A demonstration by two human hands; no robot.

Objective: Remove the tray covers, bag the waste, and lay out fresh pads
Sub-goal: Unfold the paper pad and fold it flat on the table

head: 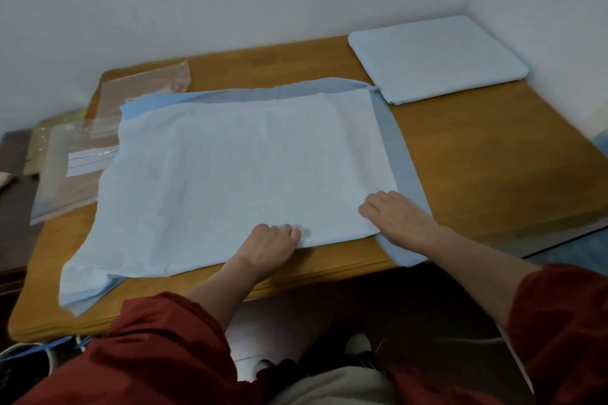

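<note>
A large pale pad [237, 168] with a blue backing border lies spread over the middle of the wooden table [477, 154]. Its left corner droops crumpled over the front edge. My left hand [273, 245] has its fingers curled on the pad's near edge, pinching it. My right hand [399, 217] rests on the pad's near right corner with fingers bent down onto the sheet. A folded stack of light blue pads [437, 59] sits at the table's back right corner.
Clear plastic bags [82, 158] with white label strips lie at the table's left, partly under the pad. White walls close in behind and on the right. A dark cabinet stands at the far left. My knees and shoes are below the table's front edge.
</note>
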